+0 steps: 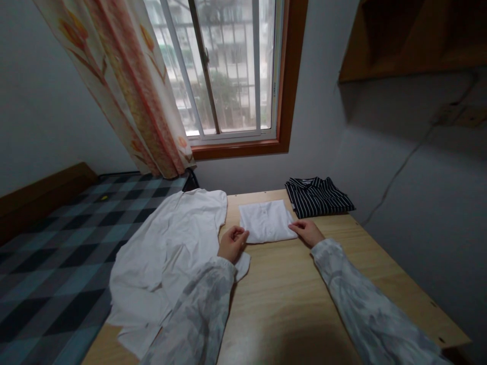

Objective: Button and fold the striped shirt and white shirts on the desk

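A white shirt (266, 220), folded into a flat rectangle with its buttons facing up, lies on the wooden table (281, 284). My left hand (232, 243) pinches its near left corner between thumb and fingers. At the near right corner, my right hand (307, 231) has its thumb and fingertips closed on the cloth. Spread loosely to the left is a second white shirt (171, 248), crumpled and unfolded, part of it hidden behind my left sleeve. Beyond my right hand sits a folded black shirt with white stripes (317, 196).
A bed with a dark checked cover (49, 263) adjoins the table on the left. Ahead are a window (228, 71) and a flowered curtain (129, 86). A wooden wall shelf (414, 45) hangs at upper right, with a cable (395, 177) running down the wall below.
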### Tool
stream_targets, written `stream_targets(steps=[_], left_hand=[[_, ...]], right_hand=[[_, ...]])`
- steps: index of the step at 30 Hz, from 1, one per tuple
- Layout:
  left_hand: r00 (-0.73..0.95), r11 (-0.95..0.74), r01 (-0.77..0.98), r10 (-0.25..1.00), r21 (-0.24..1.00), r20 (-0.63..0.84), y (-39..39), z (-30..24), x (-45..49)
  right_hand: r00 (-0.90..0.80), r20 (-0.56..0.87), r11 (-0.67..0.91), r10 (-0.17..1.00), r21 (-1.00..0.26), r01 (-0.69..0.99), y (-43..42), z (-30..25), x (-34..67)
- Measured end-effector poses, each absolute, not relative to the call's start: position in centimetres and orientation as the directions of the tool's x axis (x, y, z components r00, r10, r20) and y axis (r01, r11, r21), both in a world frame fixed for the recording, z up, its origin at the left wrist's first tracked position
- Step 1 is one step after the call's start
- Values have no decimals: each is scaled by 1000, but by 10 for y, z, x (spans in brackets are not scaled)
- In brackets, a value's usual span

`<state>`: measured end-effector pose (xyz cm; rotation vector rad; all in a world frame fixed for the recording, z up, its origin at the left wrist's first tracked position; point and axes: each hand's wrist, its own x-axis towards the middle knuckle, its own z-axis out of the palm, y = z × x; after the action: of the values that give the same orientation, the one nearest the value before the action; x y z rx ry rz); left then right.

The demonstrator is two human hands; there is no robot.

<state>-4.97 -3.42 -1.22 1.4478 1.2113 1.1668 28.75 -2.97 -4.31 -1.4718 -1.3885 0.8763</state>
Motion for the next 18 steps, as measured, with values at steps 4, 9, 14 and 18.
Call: stream_targets(steps=[4, 9, 14, 18], left_hand=[[-24, -260, 390, 956, 883, 292, -35, -13, -53], [-7, -233, 716, 940, 658, 340, -46, -6, -53], [-24, -108, 807, 977, 580, 214, -45, 2, -49], [-71, -33, 773, 988, 633, 138, -30, 4, -45]], right_hand=[[171, 122, 39, 978, -906, 421, -32, -45, 286], [222, 147, 8, 964, -849, 528, -36, -49, 285], [250, 193, 5, 949, -802, 598, -40, -48, 282], [230, 223, 47, 947, -807, 589, -42, -46, 279]])
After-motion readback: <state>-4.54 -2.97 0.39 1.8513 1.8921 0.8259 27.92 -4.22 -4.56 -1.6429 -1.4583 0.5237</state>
